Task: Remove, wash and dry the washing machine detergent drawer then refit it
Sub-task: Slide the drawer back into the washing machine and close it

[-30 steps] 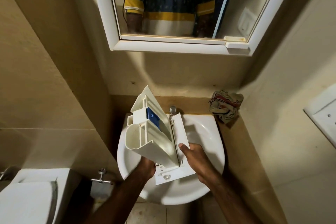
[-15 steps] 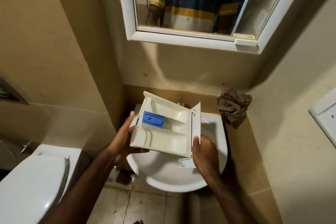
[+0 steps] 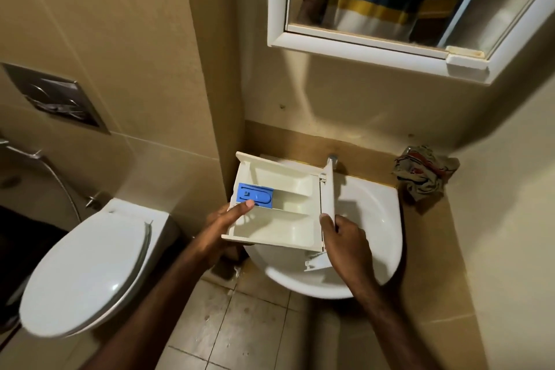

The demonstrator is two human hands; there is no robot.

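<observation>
The white detergent drawer is held level above the left part of the white basin, open side up, its compartments in full view. A blue insert sits in its left rear compartment. My left hand grips the drawer's left end, thumb on the rim beside the blue insert. My right hand holds the front panel at the right end. The tap shows just behind the drawer.
A crumpled patterned cloth lies on the ledge right of the basin. A toilet with its lid down stands at the left, a flush plate above it. A white-framed mirror hangs over the basin.
The drawer went from standing on end over the basin to lying level with its open side up, and shifted slightly left. My left hand moved from underneath to the drawer's left end.
</observation>
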